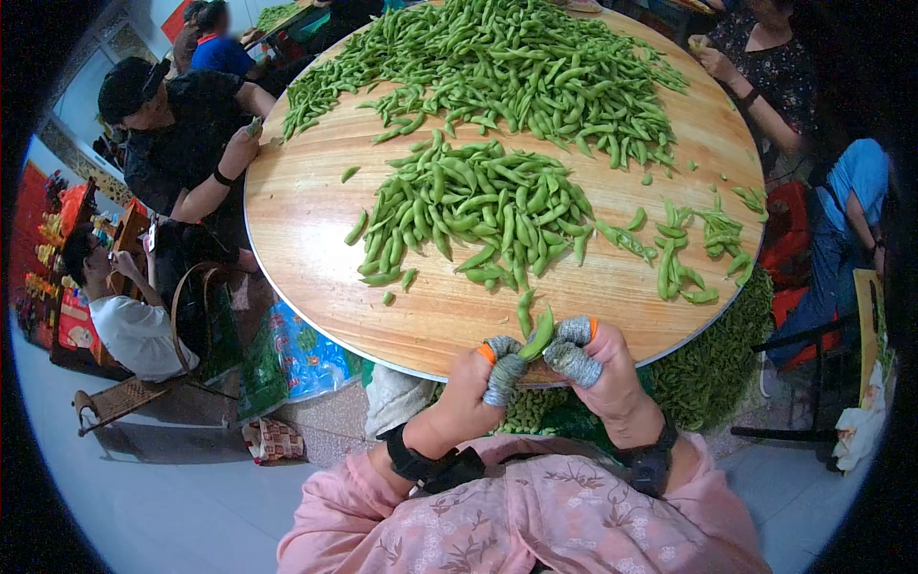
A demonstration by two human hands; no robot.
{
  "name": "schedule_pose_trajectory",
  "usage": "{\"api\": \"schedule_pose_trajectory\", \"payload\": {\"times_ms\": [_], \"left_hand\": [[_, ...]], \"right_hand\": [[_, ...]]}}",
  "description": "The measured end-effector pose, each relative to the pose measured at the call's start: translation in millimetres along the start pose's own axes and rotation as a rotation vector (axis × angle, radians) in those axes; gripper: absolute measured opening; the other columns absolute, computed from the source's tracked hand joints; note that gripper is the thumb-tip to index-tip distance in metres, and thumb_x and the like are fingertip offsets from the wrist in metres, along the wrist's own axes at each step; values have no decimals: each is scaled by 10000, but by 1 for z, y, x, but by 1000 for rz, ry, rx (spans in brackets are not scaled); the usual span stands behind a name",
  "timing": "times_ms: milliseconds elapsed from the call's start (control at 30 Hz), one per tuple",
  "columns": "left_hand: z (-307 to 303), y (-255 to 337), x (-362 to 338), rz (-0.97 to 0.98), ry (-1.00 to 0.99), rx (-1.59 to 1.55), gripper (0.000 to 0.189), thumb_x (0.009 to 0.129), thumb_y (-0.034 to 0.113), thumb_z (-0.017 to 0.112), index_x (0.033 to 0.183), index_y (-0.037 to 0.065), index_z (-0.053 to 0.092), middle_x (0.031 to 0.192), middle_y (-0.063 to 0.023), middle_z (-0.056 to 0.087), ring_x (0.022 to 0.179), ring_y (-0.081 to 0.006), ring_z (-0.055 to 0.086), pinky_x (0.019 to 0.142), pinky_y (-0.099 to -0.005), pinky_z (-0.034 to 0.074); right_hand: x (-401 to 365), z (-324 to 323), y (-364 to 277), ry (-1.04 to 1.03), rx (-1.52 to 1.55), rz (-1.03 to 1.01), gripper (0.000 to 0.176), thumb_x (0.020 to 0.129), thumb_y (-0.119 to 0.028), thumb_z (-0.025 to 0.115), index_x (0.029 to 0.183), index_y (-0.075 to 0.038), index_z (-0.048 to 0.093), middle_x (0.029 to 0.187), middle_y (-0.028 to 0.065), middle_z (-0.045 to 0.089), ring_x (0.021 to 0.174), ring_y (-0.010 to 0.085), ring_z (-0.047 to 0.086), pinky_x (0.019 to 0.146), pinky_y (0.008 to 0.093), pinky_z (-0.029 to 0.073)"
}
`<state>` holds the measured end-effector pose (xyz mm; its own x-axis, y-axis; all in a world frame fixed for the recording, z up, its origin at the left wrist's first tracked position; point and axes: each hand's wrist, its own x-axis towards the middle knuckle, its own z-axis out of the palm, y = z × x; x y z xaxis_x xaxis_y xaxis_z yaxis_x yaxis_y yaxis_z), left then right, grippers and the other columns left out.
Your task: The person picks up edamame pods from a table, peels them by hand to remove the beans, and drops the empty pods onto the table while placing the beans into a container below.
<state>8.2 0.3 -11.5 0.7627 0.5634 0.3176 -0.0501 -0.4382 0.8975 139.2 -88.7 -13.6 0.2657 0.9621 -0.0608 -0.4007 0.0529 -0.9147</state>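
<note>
Just over the near edge of the round wooden table point(316, 277), my left hand point(470, 383) pinches a green soybean pod point(541, 333). My right hand point(610, 378) is closed too, its thumb and finger pressed at the pod's right side. Grey wrapping with orange bands covers the working fingers of both hands. Beyond them lies a smaller heap of soybean pods point(478, 206), one pod point(525, 311) trailing towards my hands. A few flatter pods point(674, 253) are spread to the right.
A large pod mound point(535, 67) covers the table's far side. Below are a pod pile point(717, 359) at right, a white sack point(394, 397) and blue plastic point(311, 354). People sit at left point(182, 143) and right point(765, 86), some holding pods. A red stool point(786, 230) stands right.
</note>
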Motion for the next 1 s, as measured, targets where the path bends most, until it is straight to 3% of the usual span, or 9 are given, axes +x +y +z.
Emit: {"api": "schedule_pose_trajectory", "payload": {"times_ms": [33,100,233,400,533,700,833,933,1000], "left_hand": [[0,-2,-3,-1,-1,-1,107,781,138,501,750,36,505,573,-69,475,481,-190,458,469,-249,372],[-2,-8,-9,-312,-38,-389,168,807,195,483,750,38,499,591,-8,463,520,-128,461,473,-233,373],[-6,0,0,-323,-50,-317,182,804,210,500,756,35,495,605,17,459,548,-117,467,485,-220,376],[-10,8,12,-59,-160,14,120,759,110,545,679,31,504,587,12,459,535,-110,453,484,-216,366],[-15,10,13,-130,-199,-156,115,743,80,551,649,30,507,589,10,470,530,-108,449,482,-219,363],[-19,13,11,-286,-248,-196,105,761,102,507,732,5,535,572,-94,493,509,-176,464,498,-262,390],[-10,5,5,-187,-177,-119,70,771,67,478,738,10,500,601,-10,487,536,-123,446,498,-227,366],[-9,6,5,-164,-196,-16,53,756,34,458,756,2,501,622,-41,498,565,-131,461,526,-243,381],[-7,7,4,-180,-169,-5,127,683,21,473,802,-4,512,611,-168,486,530,-273,475,519,-307,394]], "right_hand": [[1,0,3,-16,15,-64,61,776,-39,503,790,-10,555,730,-13,552,671,56,495,593,199,401],[1,4,0,-15,45,-51,62,774,-40,504,785,-5,555,728,-12,553,668,57,496,592,199,402],[2,2,-3,9,-130,-15,60,767,-27,501,769,6,551,720,-4,555,661,57,498,595,203,406],[0,4,-16,-10,-199,26,55,759,-5,495,744,7,547,703,-3,551,649,57,489,582,200,401],[2,-6,-4,-71,-181,-59,36,747,-4,512,738,3,546,690,-9,542,643,61,486,577,196,398],[2,-3,-7,-79,-88,-1,30,738,-8,528,756,6,548,691,-5,542,648,61,487,585,198,403],[1,2,-15,-39,-249,-33,42,737,-7,532,768,17,547,702,7,555,660,67,500,601,207,416],[0,5,-18,-24,-355,-12,44,737,0,528,770,25,545,699,19,562,656,73,507,603,216,425],[0,3,-17,-33,-375,-29,42,735,3,528,766,26,545,693,24,563,649,75,507,597,219,425]]}}
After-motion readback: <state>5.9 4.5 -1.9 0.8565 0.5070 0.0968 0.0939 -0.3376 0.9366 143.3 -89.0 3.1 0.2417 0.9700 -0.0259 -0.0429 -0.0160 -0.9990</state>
